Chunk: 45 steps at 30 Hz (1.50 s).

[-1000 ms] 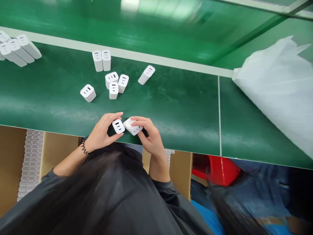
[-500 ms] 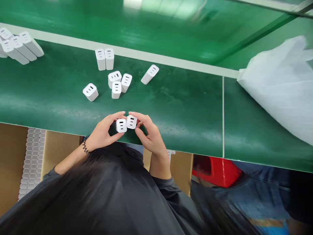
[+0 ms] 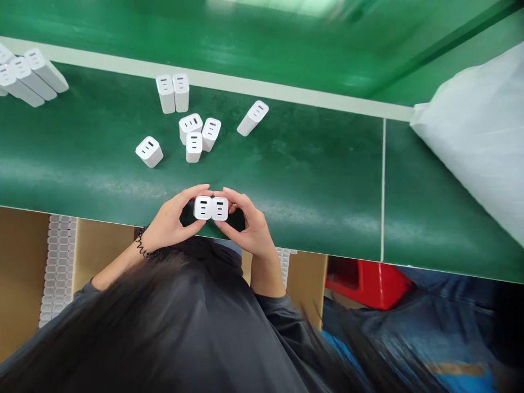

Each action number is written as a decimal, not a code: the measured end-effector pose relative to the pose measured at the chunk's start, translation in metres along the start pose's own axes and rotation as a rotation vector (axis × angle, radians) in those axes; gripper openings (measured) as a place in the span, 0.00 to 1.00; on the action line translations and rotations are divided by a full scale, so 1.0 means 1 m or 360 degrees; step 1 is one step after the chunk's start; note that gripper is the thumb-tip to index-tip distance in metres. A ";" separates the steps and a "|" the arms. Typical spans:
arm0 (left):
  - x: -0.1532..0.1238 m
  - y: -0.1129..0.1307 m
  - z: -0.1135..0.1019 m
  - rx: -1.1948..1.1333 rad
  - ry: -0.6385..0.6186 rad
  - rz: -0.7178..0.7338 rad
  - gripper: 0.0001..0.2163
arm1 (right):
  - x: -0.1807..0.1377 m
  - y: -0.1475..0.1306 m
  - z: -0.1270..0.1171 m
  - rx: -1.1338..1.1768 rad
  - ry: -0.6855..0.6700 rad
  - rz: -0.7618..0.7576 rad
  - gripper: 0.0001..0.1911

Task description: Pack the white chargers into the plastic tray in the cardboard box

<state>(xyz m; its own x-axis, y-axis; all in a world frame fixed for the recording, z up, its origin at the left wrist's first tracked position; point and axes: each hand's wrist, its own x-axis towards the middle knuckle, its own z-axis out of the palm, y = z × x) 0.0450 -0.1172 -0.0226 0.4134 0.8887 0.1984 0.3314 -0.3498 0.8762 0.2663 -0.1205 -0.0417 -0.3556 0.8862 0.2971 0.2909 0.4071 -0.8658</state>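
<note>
My left hand [image 3: 170, 221] pinches one white charger block [image 3: 202, 207] at the near edge of the green belt [image 3: 311, 180]. My right hand [image 3: 248, 226] pinches a second white charger block [image 3: 220, 208]. The two blocks are pressed side by side, port faces turned up toward me. A black coil band sits on my left wrist [image 3: 143, 245].
Several loose white chargers [image 3: 192, 134] lie on the belt beyond my hands, one apart [image 3: 149, 151], another tilted [image 3: 252, 118], and a row at the far left [image 3: 28, 76]. A white bag [image 3: 478, 131] lies at the right. Below the belt are cardboard boxes [image 3: 94, 251], trays of chargers [image 3: 57, 267] and a red bin [image 3: 368, 284].
My right hand turned its block from lying tilted to port face up and brought it flush against the block in my left hand. The view shifted slightly.
</note>
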 end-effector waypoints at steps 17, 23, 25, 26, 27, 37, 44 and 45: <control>0.001 -0.001 0.000 -0.0010 -0.0003 0.0000 0.31 | 0.002 0.000 -0.002 -0.0094 -0.0018 -0.0091 0.30; 0.000 -0.002 0.001 0.0004 0.0000 0.0014 0.31 | 0.002 0.000 0.000 -0.0085 0.0004 -0.0097 0.31; 0.000 -0.002 0.001 0.0001 0.0000 0.0012 0.30 | 0.002 0.001 0.000 -0.0094 0.0009 -0.0087 0.32; 0.000 -0.001 0.001 0.0001 -0.0002 0.0010 0.30 | 0.002 0.001 0.000 -0.0104 0.0011 -0.0084 0.31; 0.000 -0.001 0.001 0.0001 -0.0003 0.0009 0.30 | 0.002 0.001 0.001 -0.0119 0.0012 -0.0081 0.31; 0.000 -0.006 0.002 -0.0007 0.0064 0.0034 0.29 | 0.025 0.002 -0.009 -0.0264 0.0277 0.0237 0.28; -0.007 -0.013 0.004 -0.0190 0.0322 0.0223 0.29 | 0.090 0.022 -0.009 -0.0533 0.0136 0.0125 0.30; -0.008 -0.013 0.003 -0.0213 0.0381 0.0269 0.29 | 0.092 0.025 -0.007 -0.0538 0.0165 0.0105 0.30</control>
<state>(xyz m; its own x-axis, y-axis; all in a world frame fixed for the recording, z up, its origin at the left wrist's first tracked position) 0.0400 -0.1208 -0.0375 0.2364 0.8713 0.4301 0.1541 -0.4707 0.8687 0.2470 -0.0278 -0.0332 -0.2391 0.9238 0.2992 0.5938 0.3829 -0.7076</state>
